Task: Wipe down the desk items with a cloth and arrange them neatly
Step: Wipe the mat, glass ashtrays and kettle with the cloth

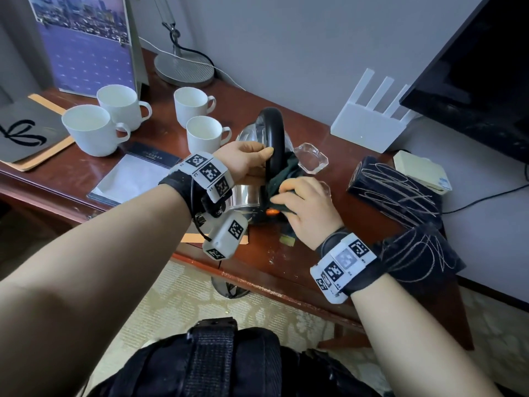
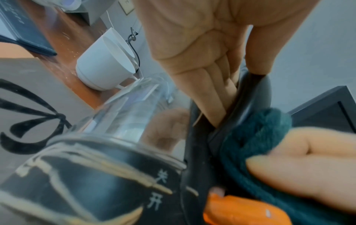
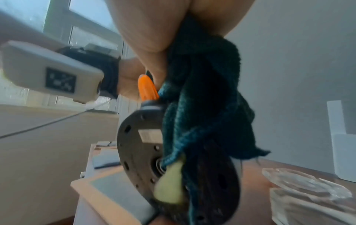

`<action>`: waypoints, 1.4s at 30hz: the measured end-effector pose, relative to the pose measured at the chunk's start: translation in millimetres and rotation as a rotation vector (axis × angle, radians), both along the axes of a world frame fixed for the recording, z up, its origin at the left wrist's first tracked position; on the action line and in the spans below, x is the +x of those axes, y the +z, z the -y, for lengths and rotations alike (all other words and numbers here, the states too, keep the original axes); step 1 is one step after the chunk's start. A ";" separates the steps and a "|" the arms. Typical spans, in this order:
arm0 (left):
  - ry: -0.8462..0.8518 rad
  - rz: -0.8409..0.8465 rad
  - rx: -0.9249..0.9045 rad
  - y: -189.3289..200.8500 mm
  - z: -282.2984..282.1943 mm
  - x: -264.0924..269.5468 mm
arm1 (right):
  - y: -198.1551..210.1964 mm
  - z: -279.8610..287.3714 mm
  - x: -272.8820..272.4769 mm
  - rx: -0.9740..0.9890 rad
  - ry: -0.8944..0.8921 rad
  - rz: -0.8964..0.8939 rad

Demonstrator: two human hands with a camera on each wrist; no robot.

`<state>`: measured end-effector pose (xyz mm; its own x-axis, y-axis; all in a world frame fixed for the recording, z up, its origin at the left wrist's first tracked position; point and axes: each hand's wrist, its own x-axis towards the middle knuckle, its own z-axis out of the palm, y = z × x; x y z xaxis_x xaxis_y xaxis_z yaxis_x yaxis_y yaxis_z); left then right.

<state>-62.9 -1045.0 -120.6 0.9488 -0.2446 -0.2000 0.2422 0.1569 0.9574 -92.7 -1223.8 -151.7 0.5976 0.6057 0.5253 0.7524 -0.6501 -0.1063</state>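
Note:
A glass electric kettle (image 1: 252, 193) with a black handle (image 1: 274, 138) and an orange switch (image 1: 273, 212) is held tilted above the wooden desk (image 1: 286, 259). My left hand (image 1: 246, 160) grips the handle, fingers curled through it (image 2: 221, 97). My right hand (image 1: 306, 207) holds a bunched dark green cloth (image 1: 282, 174) and presses it against the handle near the switch (image 2: 237, 211). The right wrist view shows the cloth (image 3: 208, 106) hanging over the kettle's perforated underside (image 3: 138, 155). Several white cups (image 1: 94, 130) stand at the left.
A glass ashtray (image 1: 312, 157) lies just behind the kettle. A notepad in a dark folder (image 1: 131, 176) sits left of it, a black patterned box (image 1: 395, 190) and white router (image 1: 369, 130) to the right. A lamp base (image 1: 184, 68), calendar (image 1: 86, 44) and TV (image 1: 481, 81) line the back.

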 end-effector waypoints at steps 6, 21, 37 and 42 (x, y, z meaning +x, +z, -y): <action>0.000 0.019 0.067 0.7 -1.5 2.3 | 6.0 26.8 17.5 -0.218 0.043 0.013; -0.013 0.039 0.137 2.8 -7.1 -2.0 | 1.7 5.1 -6.0 -0.139 0.013 -0.035; 0.093 0.138 0.558 8.1 -50.8 -20.1 | 3.7 -25.9 -2.2 0.108 -0.360 -0.210; 0.090 0.184 0.642 7.7 -54.5 -29.7 | -4.3 -24.1 -6.7 -0.005 -0.286 -0.097</action>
